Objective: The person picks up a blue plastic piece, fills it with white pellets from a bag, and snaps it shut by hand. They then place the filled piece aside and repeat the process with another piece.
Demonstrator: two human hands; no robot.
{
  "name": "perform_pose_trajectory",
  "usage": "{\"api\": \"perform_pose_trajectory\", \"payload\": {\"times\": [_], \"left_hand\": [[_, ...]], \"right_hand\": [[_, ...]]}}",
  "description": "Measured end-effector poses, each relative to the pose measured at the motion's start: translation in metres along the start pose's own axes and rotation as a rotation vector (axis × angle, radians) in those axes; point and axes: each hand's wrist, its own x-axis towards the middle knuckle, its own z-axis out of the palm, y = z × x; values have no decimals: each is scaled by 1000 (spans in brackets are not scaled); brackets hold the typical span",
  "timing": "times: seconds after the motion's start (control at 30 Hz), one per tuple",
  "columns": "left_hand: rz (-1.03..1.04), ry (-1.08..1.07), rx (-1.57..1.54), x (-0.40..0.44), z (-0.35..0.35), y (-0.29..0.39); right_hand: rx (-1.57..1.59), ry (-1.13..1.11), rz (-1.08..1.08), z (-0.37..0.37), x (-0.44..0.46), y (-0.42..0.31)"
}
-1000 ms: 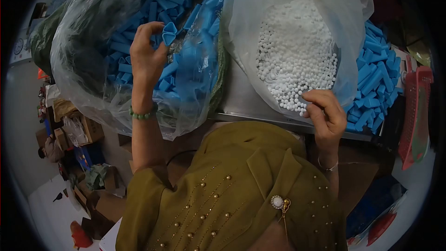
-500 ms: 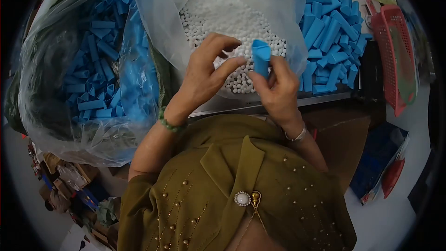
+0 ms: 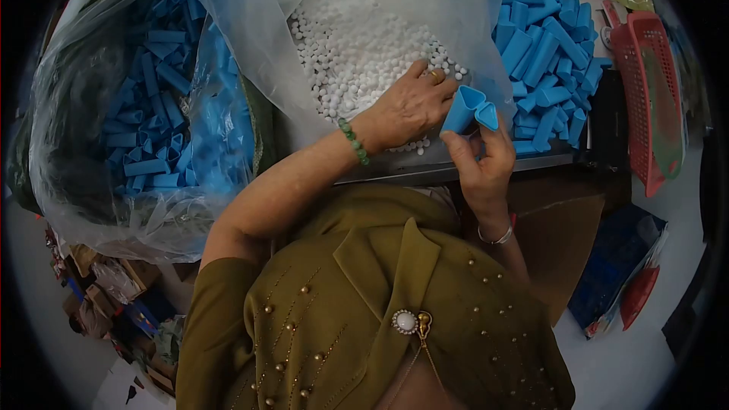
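Note:
My right hand (image 3: 486, 163) grips two blue triangular tubes (image 3: 460, 112) side by side, their open ends facing up toward me. Thumb and fingers press on them from the near side. My left hand (image 3: 410, 106), with a ring and a green bead bracelet, reaches across the white balls (image 3: 349, 53). Its fingers bend down beside the held tubes, and their tips are hidden, so I cannot tell whether they hold anything. The small round balls lie loose on a clear plastic sheet (image 3: 250, 0). Just right of the held tubes is a pile of similar blue tubes (image 3: 543, 53).
On the left stands a large plastic-lined bag (image 3: 76, 205) with many blue tubes (image 3: 156, 106) inside. A pink perforated basket (image 3: 642, 99) is at the far right. The metal table edge (image 3: 380, 171) runs before me, with a cardboard box (image 3: 558, 243) below it.
My left hand has moved right and down over the balls, from raised and open to fingers bent. My right hand has shifted right with the tubes, which now tilt, showing two openings.

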Motion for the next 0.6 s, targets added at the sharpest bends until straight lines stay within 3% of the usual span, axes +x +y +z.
{"api": "perform_pose_trajectory", "payload": {"times": [0.1,0.27,0.33,0.37,0.43,0.53,0.6], "left_hand": [[-24,13,36,-26,-18,2],[-89,0,-75,-67,-58,-3],[-339,50,-186,-79,-75,5],[-339,50,-188,-81,-80,10],[-610,-32,-80,-83,-86,18],[-679,-89,-65,-85,-71,19],[-693,-19,-72,-80,-60,17]], "right_hand": [[-83,-20,58,-1,1,4],[-298,-91,-135,6,8,13],[-405,-137,-174,8,10,13],[-513,-186,-217,9,11,13],[-622,-259,-173,12,9,16],[-724,-341,-143,21,10,20],[-721,-348,-146,29,10,25]]}}
